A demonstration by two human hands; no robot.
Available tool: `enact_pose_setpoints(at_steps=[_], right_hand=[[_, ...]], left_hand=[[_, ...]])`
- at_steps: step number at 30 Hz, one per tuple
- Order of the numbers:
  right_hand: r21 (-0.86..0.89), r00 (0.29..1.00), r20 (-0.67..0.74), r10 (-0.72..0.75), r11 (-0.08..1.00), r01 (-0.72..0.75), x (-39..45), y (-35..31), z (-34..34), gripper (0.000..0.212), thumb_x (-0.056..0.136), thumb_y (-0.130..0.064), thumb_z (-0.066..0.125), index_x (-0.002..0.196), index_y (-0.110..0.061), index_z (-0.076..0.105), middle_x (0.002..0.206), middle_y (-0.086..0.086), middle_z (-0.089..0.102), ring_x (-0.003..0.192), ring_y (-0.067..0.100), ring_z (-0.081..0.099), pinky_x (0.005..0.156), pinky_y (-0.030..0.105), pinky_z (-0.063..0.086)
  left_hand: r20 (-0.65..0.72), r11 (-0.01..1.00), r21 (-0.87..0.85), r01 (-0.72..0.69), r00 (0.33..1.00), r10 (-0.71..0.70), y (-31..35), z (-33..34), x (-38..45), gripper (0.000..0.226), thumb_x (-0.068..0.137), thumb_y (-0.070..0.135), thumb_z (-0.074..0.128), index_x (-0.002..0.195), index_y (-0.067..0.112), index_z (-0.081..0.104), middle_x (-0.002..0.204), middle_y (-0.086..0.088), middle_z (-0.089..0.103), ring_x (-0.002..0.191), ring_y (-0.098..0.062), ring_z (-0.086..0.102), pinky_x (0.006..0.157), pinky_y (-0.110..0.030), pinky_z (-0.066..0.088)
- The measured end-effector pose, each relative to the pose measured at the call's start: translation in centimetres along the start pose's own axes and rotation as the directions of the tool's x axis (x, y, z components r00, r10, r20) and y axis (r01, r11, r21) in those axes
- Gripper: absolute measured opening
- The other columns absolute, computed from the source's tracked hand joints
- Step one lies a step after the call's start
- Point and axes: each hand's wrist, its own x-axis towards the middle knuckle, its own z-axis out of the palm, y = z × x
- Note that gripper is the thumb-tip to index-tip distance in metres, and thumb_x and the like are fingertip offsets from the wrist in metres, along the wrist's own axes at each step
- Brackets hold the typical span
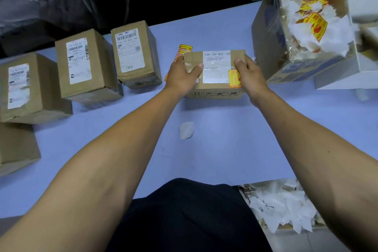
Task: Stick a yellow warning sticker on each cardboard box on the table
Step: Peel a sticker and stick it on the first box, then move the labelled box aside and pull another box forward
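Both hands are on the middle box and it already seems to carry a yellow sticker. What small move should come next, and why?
Probably slide the box aside toward the row at the left. A yellow sticker already sits on its top, under the right hand, and the left hand grips the other end. The three boxes there show only white labels on top, and a strip of stickers lies behind.

Parcel packing station. Labelled cardboard boxes (82, 65) on a pale blue table (225, 139); open carton of sticker scraps (302, 20).

small cardboard boxes (214, 73): 5 | large open carton (272, 47): 1 | hands (184, 73): 2 | loose backing paper (186, 130): 1
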Motion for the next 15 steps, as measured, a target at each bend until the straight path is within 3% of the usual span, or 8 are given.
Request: enact_pose_setpoints(at_steps=[2, 4, 6, 9, 12, 15], right_hand=[[-0.08, 0.999, -0.018, -0.027, 0.996, 0.025, -0.3, -0.5, -0.1, 0.043, 0.101, -0.036, 0.048, 0.141, -0.02, 0.052, 0.125, -0.004, 0.066, 0.111, 0.013, 0.063, 0.093, 0.022, 0.052], [-0.265, 0.994, -0.066, -0.086, 0.962, 0.065, -0.8, -1.5, -0.4, 0.054, 0.1, -0.036, 0.051, 0.149, -0.016, 0.041, 0.147, 0.007, 0.052, 0.131, 0.024, 0.051, 0.108, 0.035, 0.042], [-0.444, 0.974, -0.091, -0.206, 0.884, 0.146, -1.5, -2.5, -0.7, 0.054, 0.099, -0.031, 0.052, 0.149, -0.011, 0.042, 0.15, 0.012, 0.049, 0.135, 0.03, 0.047, 0.108, 0.037, 0.037], [-0.618, 0.936, -0.004, -0.352, 0.737, 0.274, -2.3, -3.8, -0.2, 0.051, 0.099, -0.024, 0.05, 0.146, -0.005, 0.044, 0.15, 0.018, 0.046, 0.139, 0.034, 0.04, 0.113, 0.038, 0.031], [-0.711, 0.913, 0.137, -0.383, 0.604, 0.36, -3.4, -4.9, 1.8, 0.053, 0.1, -0.027, 0.051, 0.149, -0.008, 0.041, 0.156, 0.02, 0.036, 0.146, 0.035, 0.029, 0.119, 0.039, 0.022], [-0.725, 0.868, 0.236, -0.438, 0.515, 0.457, -5.1, -6.3, 4.9, 0.052, 0.1, -0.027, 0.052, 0.148, -0.008, 0.044, 0.157, 0.022, 0.034, 0.146, 0.037, 0.028, 0.118, 0.041, 0.022]], left_hand=[[-0.01, 0.984, 0.172, -0.037, 0.999, 0.04, 0.7, -0.8, -0.1, 0.04, 0.092, 0.034, 0.064, 0.126, 0.014, 0.054, 0.125, -0.006, 0.061, 0.112, -0.022, 0.057, 0.091, -0.031, 0.047], [0.016, 0.952, 0.295, -0.087, 0.996, 0.086, 1.2, -2.0, -0.4, 0.042, 0.092, 0.027, 0.062, 0.129, 0.011, 0.052, 0.126, -0.012, 0.059, 0.114, -0.027, 0.057, 0.091, -0.032, 0.046], [0.036, 0.902, 0.399, -0.167, 0.985, 0.167, 1.1, -3.5, -1.1, 0.043, 0.092, 0.022, 0.059, 0.133, 0.009, 0.053, 0.128, -0.016, 0.058, 0.117, -0.031, 0.056, 0.09, -0.032, 0.044], [0.055, 0.793, 0.549, -0.264, 0.958, 0.281, -0.3, -6.2, -2.0, 0.049, 0.096, 0.026, 0.055, 0.141, 0.007, 0.049, 0.144, -0.018, 0.05, 0.132, -0.034, 0.046, 0.103, -0.036, 0.037], [0.083, 0.663, 0.702, -0.26, 0.954, 0.287, -2.2, -9.3, -2.4, 0.057, 0.098, 0.035, 0.052, 0.148, 0.01, 0.04, 0.155, -0.019, 0.035, 0.145, -0.037, 0.027, 0.115, -0.045, 0.028], [0.109, 0.565, 0.795, -0.222, 0.968, 0.226, -4.1, -12.3, -3.0, 0.059, 0.1, 0.04, 0.046, 0.151, 0.016, 0.032, 0.163, -0.018, 0.016, 0.15, -0.041, 0.008, 0.117, -0.056, 0.018]])
